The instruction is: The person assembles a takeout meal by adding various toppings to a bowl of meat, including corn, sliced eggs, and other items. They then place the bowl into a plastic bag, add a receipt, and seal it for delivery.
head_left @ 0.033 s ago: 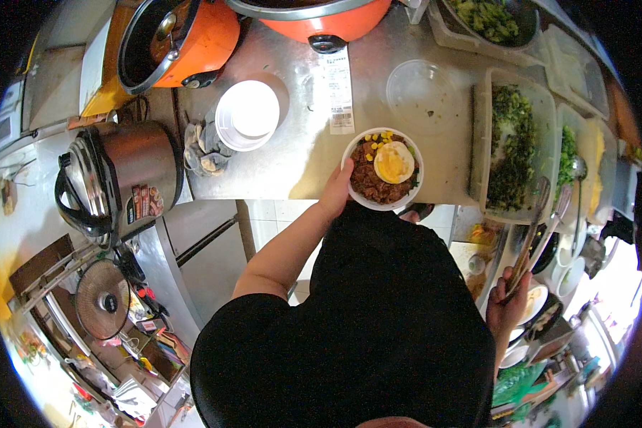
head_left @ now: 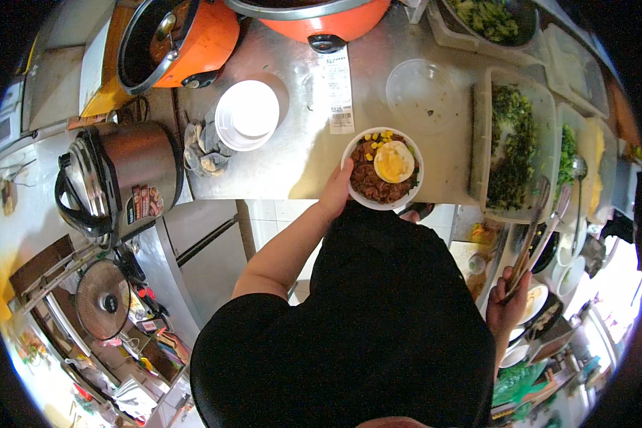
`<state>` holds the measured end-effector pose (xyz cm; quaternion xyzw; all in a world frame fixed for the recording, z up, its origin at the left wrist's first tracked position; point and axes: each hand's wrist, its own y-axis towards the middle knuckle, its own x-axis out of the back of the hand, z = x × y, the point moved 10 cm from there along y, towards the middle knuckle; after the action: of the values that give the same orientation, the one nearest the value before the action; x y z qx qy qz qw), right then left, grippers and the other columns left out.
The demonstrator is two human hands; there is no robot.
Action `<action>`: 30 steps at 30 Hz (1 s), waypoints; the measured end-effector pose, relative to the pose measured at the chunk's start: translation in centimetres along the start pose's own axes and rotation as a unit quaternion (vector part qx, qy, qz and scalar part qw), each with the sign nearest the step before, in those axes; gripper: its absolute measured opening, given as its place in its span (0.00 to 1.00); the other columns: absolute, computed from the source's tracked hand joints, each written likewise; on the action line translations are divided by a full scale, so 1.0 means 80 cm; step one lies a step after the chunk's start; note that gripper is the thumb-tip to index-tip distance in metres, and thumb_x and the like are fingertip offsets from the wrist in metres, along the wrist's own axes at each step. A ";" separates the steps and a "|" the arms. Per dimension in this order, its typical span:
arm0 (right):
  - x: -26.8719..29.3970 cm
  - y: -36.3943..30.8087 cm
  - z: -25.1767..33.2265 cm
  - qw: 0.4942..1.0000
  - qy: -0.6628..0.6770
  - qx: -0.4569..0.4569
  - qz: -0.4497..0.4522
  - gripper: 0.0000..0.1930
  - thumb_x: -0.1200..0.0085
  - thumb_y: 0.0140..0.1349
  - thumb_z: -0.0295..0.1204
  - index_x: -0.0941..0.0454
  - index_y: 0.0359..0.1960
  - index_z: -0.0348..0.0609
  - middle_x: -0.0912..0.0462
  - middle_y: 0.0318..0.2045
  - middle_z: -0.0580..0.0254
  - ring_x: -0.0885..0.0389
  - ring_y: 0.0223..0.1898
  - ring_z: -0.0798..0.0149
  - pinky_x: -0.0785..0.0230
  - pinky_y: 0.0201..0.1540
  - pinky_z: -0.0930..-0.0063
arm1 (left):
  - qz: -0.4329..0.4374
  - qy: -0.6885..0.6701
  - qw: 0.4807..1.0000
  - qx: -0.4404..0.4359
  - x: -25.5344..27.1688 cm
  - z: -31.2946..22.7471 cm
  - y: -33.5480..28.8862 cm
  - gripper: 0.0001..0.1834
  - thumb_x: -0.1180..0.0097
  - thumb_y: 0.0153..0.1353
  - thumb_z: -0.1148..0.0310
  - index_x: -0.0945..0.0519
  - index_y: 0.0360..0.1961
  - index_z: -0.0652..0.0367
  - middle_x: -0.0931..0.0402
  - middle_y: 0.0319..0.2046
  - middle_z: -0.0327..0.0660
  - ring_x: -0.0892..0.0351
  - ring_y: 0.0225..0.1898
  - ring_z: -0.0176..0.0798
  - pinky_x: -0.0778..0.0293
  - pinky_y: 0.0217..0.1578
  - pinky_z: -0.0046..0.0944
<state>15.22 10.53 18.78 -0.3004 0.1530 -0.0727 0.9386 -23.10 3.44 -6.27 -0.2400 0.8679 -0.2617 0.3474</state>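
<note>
A round white bowl (head_left: 348,187) of minced meat (head_left: 378,187), corn kernels (head_left: 370,151) and half a boiled egg (head_left: 394,162) is at the counter's front edge. My left hand (head_left: 336,189) is closed on the bowl's left side, thumb at the rim. Off to the right, my right hand (head_left: 507,299) grips a pair of metal tongs (head_left: 532,242). Their tips reach over the front of a clear tub (head_left: 483,143) of chopped greens (head_left: 510,153); nothing shows between them.
Stacked white bowls (head_left: 247,115) stand beside a grey cloth (head_left: 205,148) at left. A printed receipt (head_left: 339,93) and a clear round lid (head_left: 422,91) lie on the metal counter (head_left: 299,143). Orange cookers (head_left: 217,43) line the back; a pressure cooker (head_left: 132,175) stands far left.
</note>
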 end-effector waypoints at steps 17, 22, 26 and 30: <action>0.019 -0.011 0.003 0.987 -0.150 0.061 -0.023 0.24 0.54 0.69 0.34 0.38 0.65 0.45 0.21 0.29 0.65 0.36 0.16 0.79 0.44 0.17 0.86 | 0.056 -0.014 0.998 -0.023 -0.042 -0.032 -0.021 0.32 0.73 0.71 0.46 0.43 0.67 0.56 0.41 0.65 0.45 0.42 0.66 0.47 0.46 0.66 0.49; 0.078 -0.037 0.030 0.976 -0.135 0.156 -0.066 0.24 0.54 0.69 0.30 0.39 0.66 0.48 0.22 0.30 0.64 0.35 0.17 0.79 0.42 0.19 0.86 | 0.161 0.029 0.986 -0.025 -0.089 -0.067 -0.063 0.39 0.65 0.65 0.37 0.49 0.70 0.49 0.50 0.69 0.44 0.47 0.68 0.52 0.46 0.66 0.56; 0.175 -0.093 0.059 0.929 -0.120 0.280 -0.211 0.24 0.55 0.70 0.31 0.39 0.67 0.49 0.21 0.32 0.67 0.35 0.20 0.81 0.41 0.22 0.87 | 0.168 0.042 0.985 0.014 -0.144 -0.091 -0.083 0.42 0.64 0.62 0.34 0.49 0.70 0.46 0.48 0.68 0.45 0.45 0.67 0.54 0.42 0.65 0.57; 0.198 -0.187 0.090 0.866 -0.119 0.351 -0.335 0.24 0.52 0.68 0.32 0.37 0.66 0.52 0.21 0.32 0.69 0.35 0.20 0.83 0.42 0.22 0.89 | 0.274 0.043 0.961 0.023 -0.175 -0.139 -0.104 0.44 0.63 0.60 0.31 0.51 0.71 0.46 0.50 0.69 0.44 0.46 0.68 0.55 0.44 0.64 0.60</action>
<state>31.88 -1.32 29.29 0.0095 -0.1055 -0.3956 0.9123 -20.24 8.79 12.51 0.0262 0.9085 -0.1863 0.3732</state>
